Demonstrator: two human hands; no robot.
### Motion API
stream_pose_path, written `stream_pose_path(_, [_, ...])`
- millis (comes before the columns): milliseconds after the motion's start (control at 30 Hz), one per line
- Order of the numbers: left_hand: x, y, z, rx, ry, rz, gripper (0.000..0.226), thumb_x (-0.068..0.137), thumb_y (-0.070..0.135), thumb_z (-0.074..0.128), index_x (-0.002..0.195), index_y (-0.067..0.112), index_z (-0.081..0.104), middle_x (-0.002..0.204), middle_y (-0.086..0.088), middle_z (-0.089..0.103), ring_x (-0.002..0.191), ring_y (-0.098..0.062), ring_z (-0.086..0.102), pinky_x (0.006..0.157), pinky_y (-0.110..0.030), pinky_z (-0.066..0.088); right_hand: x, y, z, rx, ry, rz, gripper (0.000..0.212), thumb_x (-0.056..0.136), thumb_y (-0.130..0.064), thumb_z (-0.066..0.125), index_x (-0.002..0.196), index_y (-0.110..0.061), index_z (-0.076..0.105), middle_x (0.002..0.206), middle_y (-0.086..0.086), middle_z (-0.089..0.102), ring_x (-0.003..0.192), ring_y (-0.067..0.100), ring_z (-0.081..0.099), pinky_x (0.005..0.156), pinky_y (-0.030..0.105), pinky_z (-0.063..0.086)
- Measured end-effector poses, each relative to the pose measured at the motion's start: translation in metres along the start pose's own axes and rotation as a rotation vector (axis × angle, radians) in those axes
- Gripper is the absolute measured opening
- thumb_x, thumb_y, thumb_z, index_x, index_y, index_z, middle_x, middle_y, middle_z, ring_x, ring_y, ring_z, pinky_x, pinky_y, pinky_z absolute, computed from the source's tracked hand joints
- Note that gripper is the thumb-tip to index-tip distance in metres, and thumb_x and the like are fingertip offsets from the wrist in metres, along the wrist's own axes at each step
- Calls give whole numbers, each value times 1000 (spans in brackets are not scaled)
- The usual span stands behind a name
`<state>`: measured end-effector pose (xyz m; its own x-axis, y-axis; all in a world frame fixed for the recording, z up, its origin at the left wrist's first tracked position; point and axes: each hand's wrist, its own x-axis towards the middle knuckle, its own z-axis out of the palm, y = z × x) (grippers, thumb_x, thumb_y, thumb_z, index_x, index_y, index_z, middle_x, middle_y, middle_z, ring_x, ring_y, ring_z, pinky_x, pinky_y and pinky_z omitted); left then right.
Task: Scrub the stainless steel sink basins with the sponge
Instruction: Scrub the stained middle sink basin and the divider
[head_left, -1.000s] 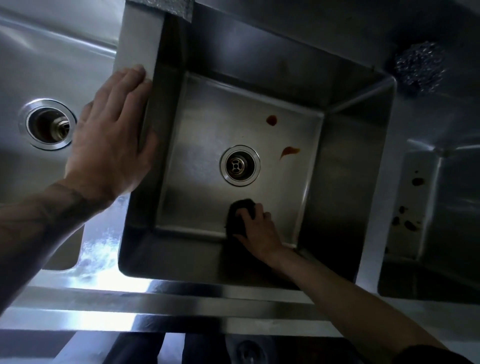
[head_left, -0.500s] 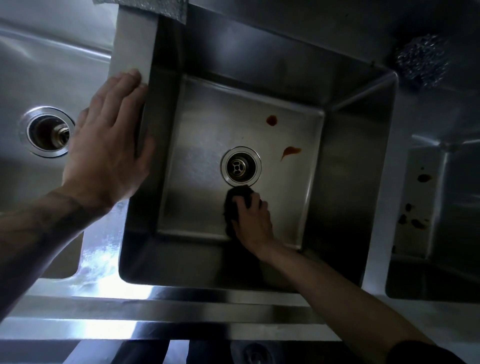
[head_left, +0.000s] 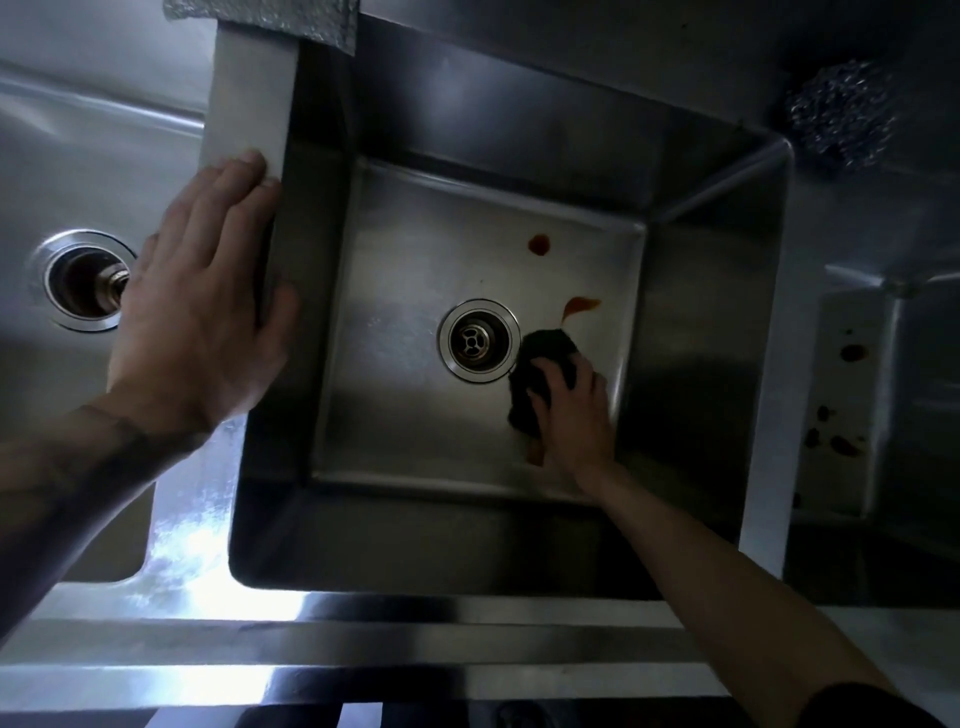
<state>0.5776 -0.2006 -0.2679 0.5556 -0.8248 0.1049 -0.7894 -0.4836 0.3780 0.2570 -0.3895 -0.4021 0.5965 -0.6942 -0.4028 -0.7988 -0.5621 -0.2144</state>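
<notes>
The middle steel basin (head_left: 415, 249) fills the centre of the view, its round drain (head_left: 478, 340) in the floor. My right hand (head_left: 571, 415) is down inside it, pressing a dark sponge (head_left: 543, 358) on the floor just right of the drain. An orange-brown streak (head_left: 579, 306) lies just beyond the sponge, a round spot (head_left: 538, 244) farther back, and a smear (head_left: 535, 454) shows by my wrist. My left hand (head_left: 202, 306) rests flat on the divider rim (head_left: 249, 93) between the left and middle basins, fingers straight.
The left basin (head_left: 104, 156) has an open drain (head_left: 85, 280). The right basin (head_left: 852, 405) carries several brown stains. A steel wool ball (head_left: 839, 114) sits on the back ledge at right. A grey cloth (head_left: 270, 15) hangs over the back of the divider.
My right hand slid the sponge from the front of the basin floor, past the drain, to its right side toward the orange streak. The left hand has stayed on the rim.
</notes>
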Motion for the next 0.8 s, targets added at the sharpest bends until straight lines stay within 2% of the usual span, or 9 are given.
stream_pose_path(133, [0,-2,2,0,24,12,61,98,26,49,155,7,41,167,-12,37,153,-37,37,125,-52,34,56,11,-12,46,189,349,47,104,-32,52,148,-19,45,159,19,29,132,46,38,110,51,35])
stream_pose_path(200, [0,-2,3,3,23,10,60,99,28,48,155,7,41,167,-12,37,153,-37,36,125,-53,34,68,-3,-10,67,237,396,49,104,-39,49,148,-19,46,159,18,32,132,44,39,110,49,34])
stream_pose_path(400, [1,-1,1,1,-2,0,62,99,28,48,156,6,41,168,-14,37,155,-38,35,125,-56,33,22,9,4,-62,39,-205,43,100,-29,61,141,-19,56,154,14,42,127,42,44,110,48,41])
stream_pose_path(467, [1,1,0,3,0,-6,62,99,28,47,156,5,41,168,-14,37,154,-39,36,123,-58,35,47,25,-7,-68,73,-99,44,101,-28,59,144,-19,53,157,15,38,131,44,42,112,47,37])
stream_pose_path(567, [1,1,0,11,-3,5,60,100,27,47,154,2,43,166,-16,39,153,-41,38,122,-59,36,90,13,-16,58,224,292,47,105,-36,51,148,-19,48,160,17,34,133,45,40,110,47,33])
stream_pose_path(600, [2,2,-1,12,-6,5,60,100,26,46,154,1,43,166,-17,39,153,-41,38,122,-59,36,93,0,-15,86,253,335,47,105,-38,50,148,-19,48,159,17,34,133,45,39,110,46,33])
stream_pose_path(633, [2,3,-2,12,-12,3,60,100,26,47,154,1,44,166,-17,39,153,-41,38,122,-59,36,88,-12,-12,87,254,304,47,104,-38,50,148,-19,49,159,17,36,133,45,39,110,46,32])
stream_pose_path(733, [2,6,-4,3,-23,-8,61,99,24,48,154,-1,44,165,-19,39,153,-42,38,121,-60,37,49,-17,-1,15,136,-95,43,101,-32,57,143,-21,54,155,14,40,130,41,41,108,46,38])
stream_pose_path(800, [1,6,-6,-3,-33,-17,62,98,24,49,154,-2,44,166,-19,39,153,-42,37,121,-61,36,45,3,-5,-28,63,-240,43,100,-28,60,142,-20,55,154,13,42,128,41,43,108,48,41])
